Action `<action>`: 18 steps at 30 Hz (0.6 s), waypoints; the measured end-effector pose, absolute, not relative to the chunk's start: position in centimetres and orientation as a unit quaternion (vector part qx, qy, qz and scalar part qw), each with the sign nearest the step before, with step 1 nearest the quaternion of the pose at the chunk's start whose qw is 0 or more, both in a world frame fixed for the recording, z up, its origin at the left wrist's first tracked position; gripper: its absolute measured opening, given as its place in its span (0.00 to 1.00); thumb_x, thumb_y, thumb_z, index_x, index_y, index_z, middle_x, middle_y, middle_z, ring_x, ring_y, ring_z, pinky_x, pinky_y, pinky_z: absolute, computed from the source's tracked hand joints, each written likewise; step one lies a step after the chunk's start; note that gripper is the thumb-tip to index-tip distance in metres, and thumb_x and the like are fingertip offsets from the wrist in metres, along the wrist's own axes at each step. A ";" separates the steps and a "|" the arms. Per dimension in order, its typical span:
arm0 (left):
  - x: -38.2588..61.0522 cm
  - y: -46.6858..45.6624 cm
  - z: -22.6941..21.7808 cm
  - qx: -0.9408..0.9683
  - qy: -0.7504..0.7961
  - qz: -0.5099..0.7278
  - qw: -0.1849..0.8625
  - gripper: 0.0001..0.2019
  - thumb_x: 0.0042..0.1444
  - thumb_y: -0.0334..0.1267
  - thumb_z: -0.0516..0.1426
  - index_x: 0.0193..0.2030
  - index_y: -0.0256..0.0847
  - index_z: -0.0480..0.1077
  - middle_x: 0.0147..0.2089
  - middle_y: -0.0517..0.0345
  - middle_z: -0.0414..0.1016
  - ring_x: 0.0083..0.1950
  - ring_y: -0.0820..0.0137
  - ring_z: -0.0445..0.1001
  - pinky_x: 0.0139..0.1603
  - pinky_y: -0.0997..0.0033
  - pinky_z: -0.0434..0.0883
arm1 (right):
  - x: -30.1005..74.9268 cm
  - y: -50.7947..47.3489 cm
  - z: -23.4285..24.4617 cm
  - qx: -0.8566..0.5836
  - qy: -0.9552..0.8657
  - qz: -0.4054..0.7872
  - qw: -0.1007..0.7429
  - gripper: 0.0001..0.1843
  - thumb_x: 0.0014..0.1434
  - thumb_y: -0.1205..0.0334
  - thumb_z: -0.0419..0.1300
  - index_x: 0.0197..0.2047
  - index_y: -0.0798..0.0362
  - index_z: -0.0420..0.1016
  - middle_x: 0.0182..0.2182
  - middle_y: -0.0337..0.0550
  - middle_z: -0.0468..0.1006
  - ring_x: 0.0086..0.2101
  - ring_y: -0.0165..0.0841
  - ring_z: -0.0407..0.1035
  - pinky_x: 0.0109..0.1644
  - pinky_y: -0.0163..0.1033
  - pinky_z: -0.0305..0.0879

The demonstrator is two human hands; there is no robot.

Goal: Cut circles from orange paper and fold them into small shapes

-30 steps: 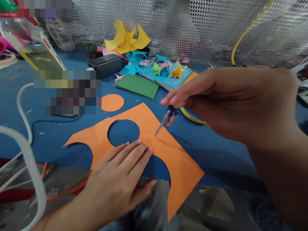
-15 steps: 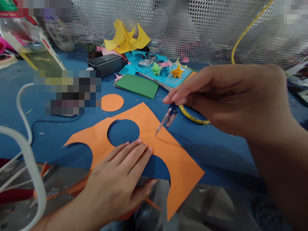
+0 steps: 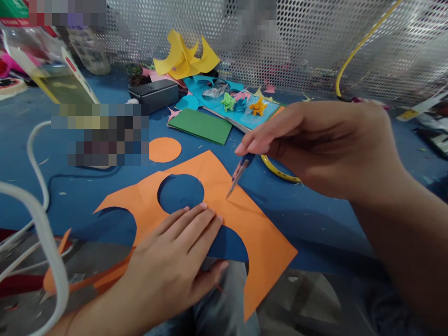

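A sheet of orange paper (image 3: 259, 233) with round pieces cut out of it lies at the near edge of the blue table, one corner overhanging. My left hand (image 3: 178, 256) rests flat on the sheet between two cutouts, fingers stretched out. Above the sheet, my right hand (image 3: 311, 149) pinches the top of a drawing compass (image 3: 239, 173). The compass leans, and its needle tip touches the paper right of the round hole. A cut orange circle (image 3: 165, 150) lies beyond the sheet.
Behind are a folded green paper (image 3: 201, 126), yellow paper scraps (image 3: 185, 56), a black box (image 3: 156, 94) and small paper stars (image 3: 258, 107). A yellow ring (image 3: 280, 170) lies beneath my right hand. A bottle (image 3: 52, 70) and a white cable (image 3: 45, 233) are at the left.
My right hand has turned the compass about its needle tip; its other leg swung from the right of the needle to behind it. My left hand stays on the sheet.
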State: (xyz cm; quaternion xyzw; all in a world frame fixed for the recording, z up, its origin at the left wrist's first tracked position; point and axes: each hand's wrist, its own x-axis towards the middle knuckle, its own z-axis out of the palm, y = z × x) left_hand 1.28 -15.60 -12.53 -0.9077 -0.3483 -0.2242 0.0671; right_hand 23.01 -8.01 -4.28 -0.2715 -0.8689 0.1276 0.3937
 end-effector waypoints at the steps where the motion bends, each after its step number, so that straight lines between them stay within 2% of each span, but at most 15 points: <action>1: 1.3 -15.6 -12.5 -0.907 -0.349 -0.225 0.066 0.22 0.55 0.45 0.54 0.53 0.34 0.67 0.52 0.53 0.73 0.53 0.62 0.71 0.52 0.62 0.69 | 23.0 -8.1 -4.3 -0.279 -0.867 0.124 0.394 0.13 0.56 0.80 0.55 0.32 0.51 0.70 0.32 0.32 0.77 0.37 0.25 0.73 0.42 0.32 0.73; 8: 1.3 -15.5 -12.4 -0.907 -0.342 -0.235 0.068 0.22 0.55 0.45 0.54 0.52 0.33 0.67 0.51 0.51 0.73 0.53 0.61 0.71 0.52 0.62 0.70 | 23.3 -9.1 -4.4 -0.325 -0.849 0.082 0.409 0.11 0.56 0.76 0.56 0.32 0.50 0.71 0.30 0.34 0.77 0.35 0.27 0.73 0.40 0.32 0.73; 13: 1.2 -15.5 -12.5 -0.908 -0.342 -0.233 0.062 0.22 0.56 0.45 0.53 0.52 0.33 0.67 0.51 0.50 0.73 0.53 0.61 0.71 0.53 0.62 0.70 | 23.7 -11.3 -4.8 -0.389 -0.825 0.021 0.409 0.10 0.55 0.73 0.59 0.33 0.47 0.74 0.30 0.29 0.79 0.34 0.28 0.75 0.34 0.30 0.73; 15: 1.1 -15.6 -12.5 -0.909 -0.340 -0.235 0.061 0.22 0.56 0.45 0.53 0.53 0.33 0.67 0.52 0.50 0.73 0.53 0.62 0.70 0.54 0.63 0.69 | 23.7 -12.6 -4.6 -0.425 -0.808 -0.003 0.407 0.09 0.54 0.70 0.60 0.33 0.44 0.75 0.30 0.26 0.80 0.32 0.28 0.75 0.31 0.31 0.73; 18: 1.1 -15.6 -12.4 -0.909 -0.341 -0.235 0.054 0.21 0.56 0.44 0.53 0.53 0.33 0.67 0.52 0.50 0.73 0.54 0.62 0.70 0.54 0.62 0.68 | 23.7 -14.3 -4.4 -0.490 -0.782 0.011 0.385 0.10 0.56 0.68 0.58 0.34 0.41 0.76 0.32 0.24 0.80 0.30 0.29 0.75 0.32 0.35 0.72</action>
